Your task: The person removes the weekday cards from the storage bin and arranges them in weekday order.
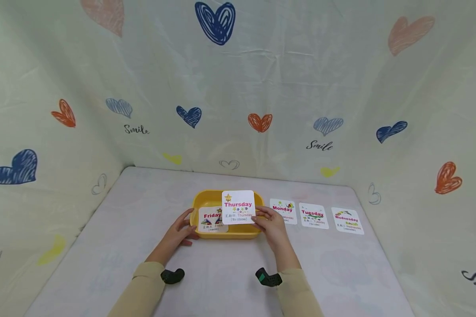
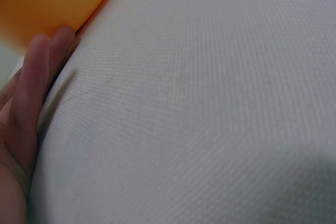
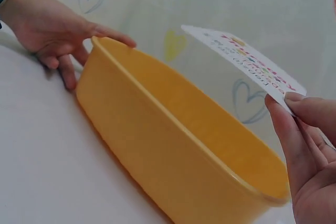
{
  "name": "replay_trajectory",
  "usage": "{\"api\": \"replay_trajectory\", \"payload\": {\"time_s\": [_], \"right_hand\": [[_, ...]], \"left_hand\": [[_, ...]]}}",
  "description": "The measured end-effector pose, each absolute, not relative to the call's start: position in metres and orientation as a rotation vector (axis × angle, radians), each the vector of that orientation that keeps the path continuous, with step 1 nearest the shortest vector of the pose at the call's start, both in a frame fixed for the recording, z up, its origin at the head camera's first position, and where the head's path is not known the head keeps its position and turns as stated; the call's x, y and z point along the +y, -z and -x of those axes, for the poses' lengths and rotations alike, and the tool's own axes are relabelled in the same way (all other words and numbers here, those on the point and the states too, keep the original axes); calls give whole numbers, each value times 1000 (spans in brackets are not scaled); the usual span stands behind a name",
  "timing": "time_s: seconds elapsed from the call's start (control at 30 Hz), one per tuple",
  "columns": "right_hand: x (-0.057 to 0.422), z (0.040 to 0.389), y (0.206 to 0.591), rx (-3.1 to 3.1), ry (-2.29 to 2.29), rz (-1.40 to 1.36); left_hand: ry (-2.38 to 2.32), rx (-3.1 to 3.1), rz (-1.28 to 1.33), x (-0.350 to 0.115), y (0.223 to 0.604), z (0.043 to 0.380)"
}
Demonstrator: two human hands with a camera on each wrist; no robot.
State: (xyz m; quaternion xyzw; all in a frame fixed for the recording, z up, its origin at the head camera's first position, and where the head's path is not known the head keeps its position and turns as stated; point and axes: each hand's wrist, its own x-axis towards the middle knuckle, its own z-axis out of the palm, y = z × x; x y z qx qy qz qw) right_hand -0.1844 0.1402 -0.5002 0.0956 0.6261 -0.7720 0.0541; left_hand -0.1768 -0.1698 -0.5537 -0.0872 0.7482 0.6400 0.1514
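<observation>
The biggest thing is the pale cloth wall (image 1: 277,79), with red, blue, pink and yellow hearts on it and the word "Smile". Then comes the white table (image 1: 218,273). Two tan sleeves, a left sleeve (image 1: 140,286) and a right sleeve (image 1: 299,290), reach over the table. A yellow tray (image 1: 222,236) sits on it in front of the person. The left hand (image 1: 177,231) is at the left end of the tray, with its fingers mostly straight and touching the outside and the rim. The right hand (image 1: 275,226) pinches the Thursday card (image 1: 238,208) between thumb and fingers. That card is up above the right part of the tray, tilted, and apart from the rim. The Friday card (image 1: 212,220) is in the left part of the tray. To the right of the tray, the Monday card (image 1: 283,211), the Tuesday card (image 1: 314,215) and the Wednesday card (image 1: 347,221) lie in a row, face up. The smallest bit is a yellow star (image 1: 228,198) in a corner of the Thursday card.
</observation>
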Motion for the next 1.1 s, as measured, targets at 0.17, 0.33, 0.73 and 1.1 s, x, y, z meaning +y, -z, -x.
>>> {"api": "replay_trajectory", "payload": {"time_s": [0.17,0.33,0.73,1.1], "right_hand": [[154,180,502,1927,2417,-326],[169,170,502,1954,2436,-324],[195,134,510,1981,2397,-421],[234,118,523,2058,2325,-527]], "left_hand": [[-1845,2142,247,-172,555,177],[-1845,2148,250,-174,555,177],[-1860,2124,211,-175,556,175],[-1838,2145,253,-171,557,178]]}}
